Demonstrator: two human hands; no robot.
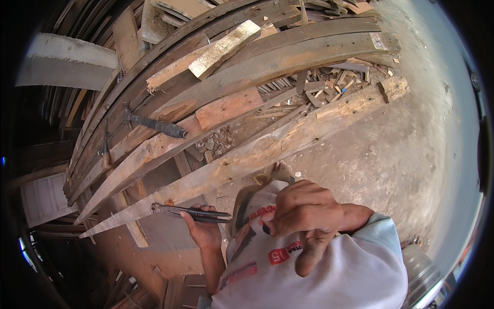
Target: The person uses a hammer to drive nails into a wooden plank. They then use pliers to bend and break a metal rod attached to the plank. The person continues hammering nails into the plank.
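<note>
Fingers (198, 212) of the left hand (205, 229) wrap the dark handles of steel pliers (188, 211), whose head meets the near end of a long weathered beam (247, 154). The right hand (303, 206) is curled shut by the chest; what it holds I cannot tell. Rigid and fairly light, the pliers look easiest held low on the handles for leverage. Beyond, a hammer (154, 124) lies on stacked planks (231, 67), its grip toward the person, probably head-heavy.
</note>
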